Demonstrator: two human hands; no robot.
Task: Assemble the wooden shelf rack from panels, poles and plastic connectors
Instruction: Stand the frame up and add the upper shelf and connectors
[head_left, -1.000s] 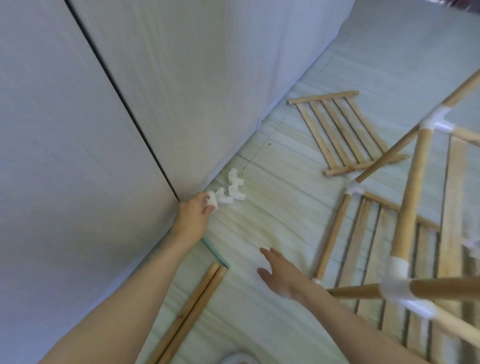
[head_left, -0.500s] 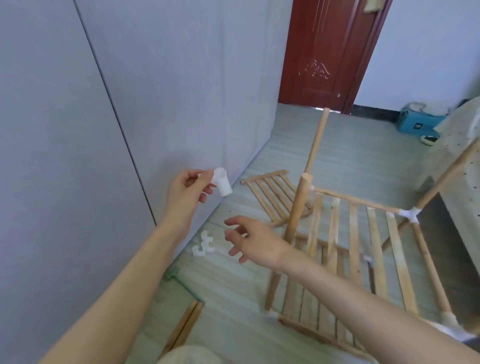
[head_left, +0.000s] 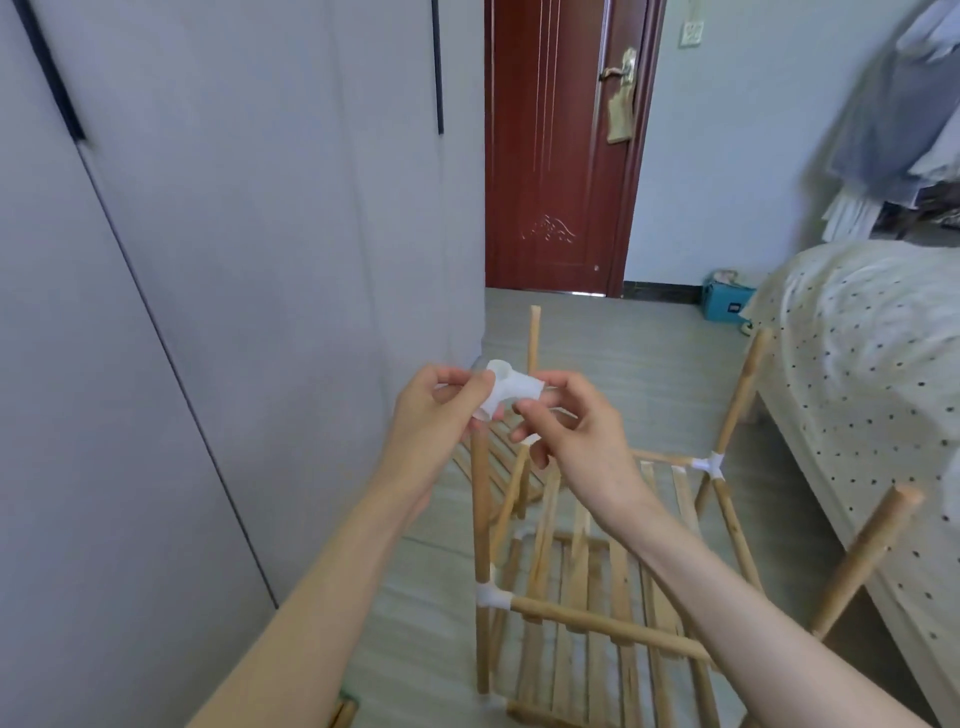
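Both hands are pinched around one white plastic connector (head_left: 511, 393), held up at chest height: the left hand (head_left: 441, 410) has its fingertips closed on the left socket end, and the right hand (head_left: 576, 426) grips the right end between thumb and fingers. Right under it is the bare top of the near-left pole (head_left: 480, 499) of the half-built rack (head_left: 597, 597), which stands on the floor (head_left: 623, 358) between a grey wardrobe (head_left: 234, 260) and a bed (head_left: 872, 364). My guess is the connector goes onto that pole next. Risk is pushing it on crooked, since the frame looks wobbly and the other upright poles could pop out of their joints.
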